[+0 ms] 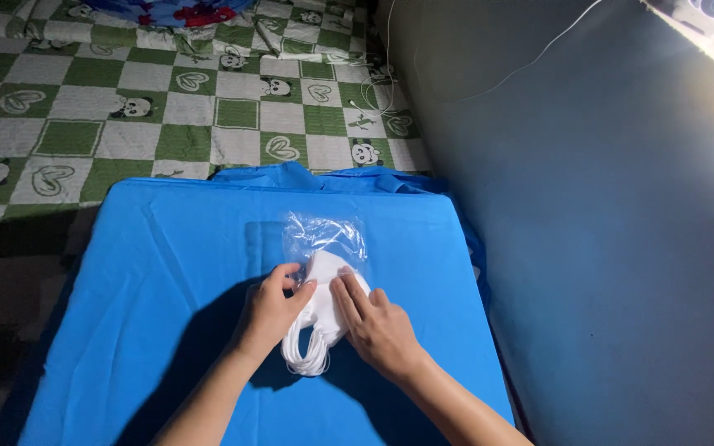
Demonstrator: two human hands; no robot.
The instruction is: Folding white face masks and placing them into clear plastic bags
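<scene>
Covering much of the folded white masks (324, 301), both hands hide where the stack ends; its ear loops (306, 355) spill out below. The left hand (273, 312) pinches the stack's left edge with bent fingers, and the right hand (378, 326) presses flat on top, fingers extended. A clear plastic bag (324, 235) lies half under the stack. Blue cloth (167, 281) stretches bare leftward; the wall (605, 248) crowds the right.

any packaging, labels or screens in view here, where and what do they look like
Clear crinkled plastic bag: on the blue cloth-covered table, just beyond both hands; see-through, shiny, with a stack of folded white face masks partly inside its mouth.
No labels, signs or screens are visible.
</scene>
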